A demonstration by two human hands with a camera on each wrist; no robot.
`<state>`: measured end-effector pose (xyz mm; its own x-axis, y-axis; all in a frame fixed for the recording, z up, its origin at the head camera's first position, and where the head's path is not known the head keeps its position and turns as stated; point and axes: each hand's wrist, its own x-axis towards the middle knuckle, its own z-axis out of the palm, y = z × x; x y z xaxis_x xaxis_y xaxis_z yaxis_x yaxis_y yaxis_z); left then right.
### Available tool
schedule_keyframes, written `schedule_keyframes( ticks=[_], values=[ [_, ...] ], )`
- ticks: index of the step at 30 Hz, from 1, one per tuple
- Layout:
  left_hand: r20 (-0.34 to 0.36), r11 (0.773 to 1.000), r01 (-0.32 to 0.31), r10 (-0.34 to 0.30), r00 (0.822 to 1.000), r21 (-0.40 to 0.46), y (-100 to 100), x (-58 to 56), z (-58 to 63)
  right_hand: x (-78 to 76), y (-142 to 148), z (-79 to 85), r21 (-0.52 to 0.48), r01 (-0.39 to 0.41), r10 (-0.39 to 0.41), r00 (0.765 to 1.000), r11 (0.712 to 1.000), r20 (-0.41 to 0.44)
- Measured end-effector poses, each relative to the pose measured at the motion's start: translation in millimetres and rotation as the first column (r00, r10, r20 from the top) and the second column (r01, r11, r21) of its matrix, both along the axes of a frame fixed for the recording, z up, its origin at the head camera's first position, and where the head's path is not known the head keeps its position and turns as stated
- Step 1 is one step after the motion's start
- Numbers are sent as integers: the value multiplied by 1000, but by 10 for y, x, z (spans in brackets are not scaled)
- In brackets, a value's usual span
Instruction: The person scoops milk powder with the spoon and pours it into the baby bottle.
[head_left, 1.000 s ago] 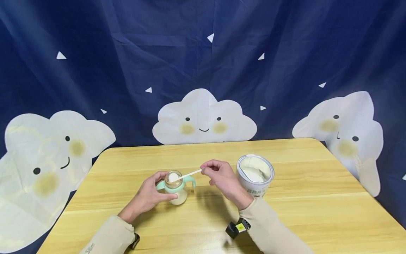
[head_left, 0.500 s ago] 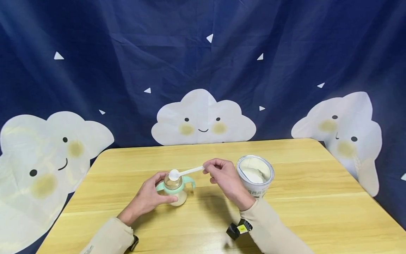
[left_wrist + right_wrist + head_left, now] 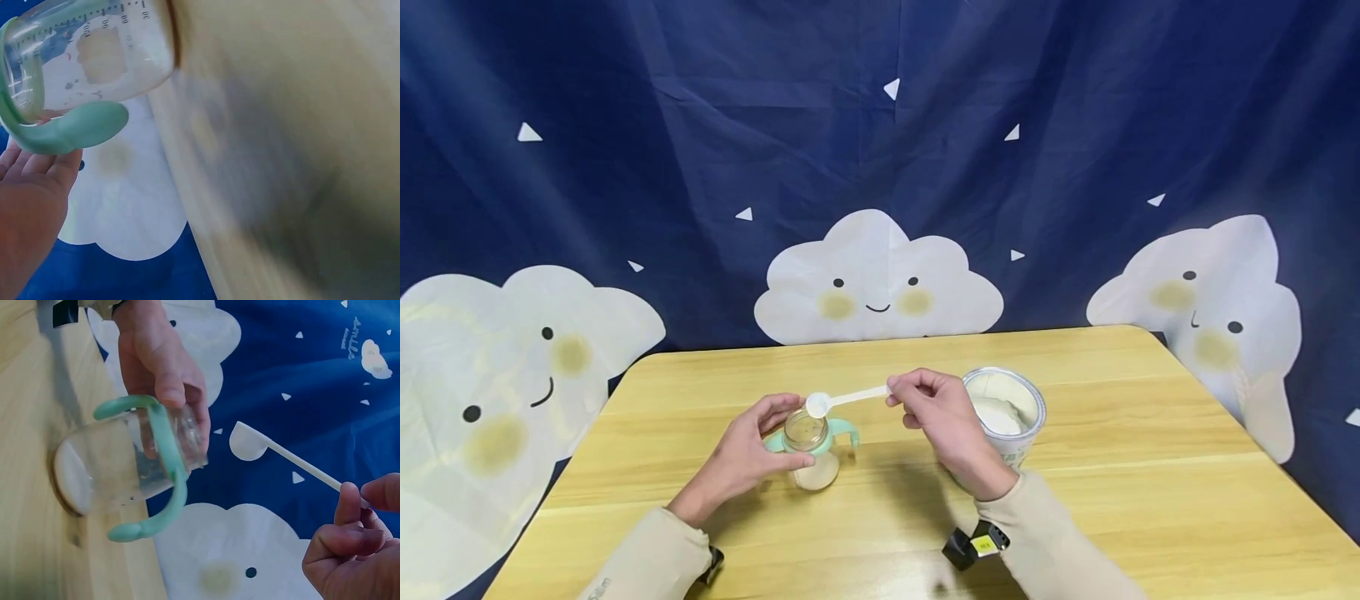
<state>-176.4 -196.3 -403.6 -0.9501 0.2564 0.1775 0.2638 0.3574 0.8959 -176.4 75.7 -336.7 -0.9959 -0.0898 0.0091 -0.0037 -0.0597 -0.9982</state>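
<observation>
A clear baby bottle (image 3: 817, 473) with mint-green handles (image 3: 167, 450) stands lidless on the table, pale powder showing at its base. My left hand (image 3: 737, 454) grips it from the left, thumb in front and fingers behind, near the collar. My right hand (image 3: 946, 423) pinches the end of a white measuring scoop (image 3: 860, 395) between thumb and fingers. The scoop's bowl (image 3: 247, 442) hangs just above the bottle's mouth, its hollow facing up. In the left wrist view, measuring marks show on the bottle wall, with a green handle (image 3: 87, 128) in front of my fingers.
A white can (image 3: 1028, 435) of pale powder stands open just right of my right hand, partly covered by it. The light wooden table (image 3: 1150, 467) ends at the back against a dark blue curtain (image 3: 820, 125) printed with clouds.
The scoop has risen out of the bottle's mouth and shifted slightly right, its hollow now turned up. My right hand moved up and right with it; my left hand kept its grip on the bottle.
</observation>
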Motion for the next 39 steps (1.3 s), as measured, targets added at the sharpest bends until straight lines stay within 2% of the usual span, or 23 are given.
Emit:
schedule_keyframes(
  ticks=[9,19,28,39],
  values=[
    [-22,1000,19,-19,1000,-16,59,-25,126,-7,164,82,9,12,-12,1000,1000,-4],
    [-35,999,25,-26,999,-31,158,-36,183,3,389,189,-72,16,-18,1000,997,-24],
    [-71,997,40,-45,996,-70,244,-79,278,20,594,233,-88,44,-48,998,995,-40],
    [-82,994,96,-101,991,-60,419,-125,392,39,793,258,-71,66,-69,997,995,-47]
  ],
)
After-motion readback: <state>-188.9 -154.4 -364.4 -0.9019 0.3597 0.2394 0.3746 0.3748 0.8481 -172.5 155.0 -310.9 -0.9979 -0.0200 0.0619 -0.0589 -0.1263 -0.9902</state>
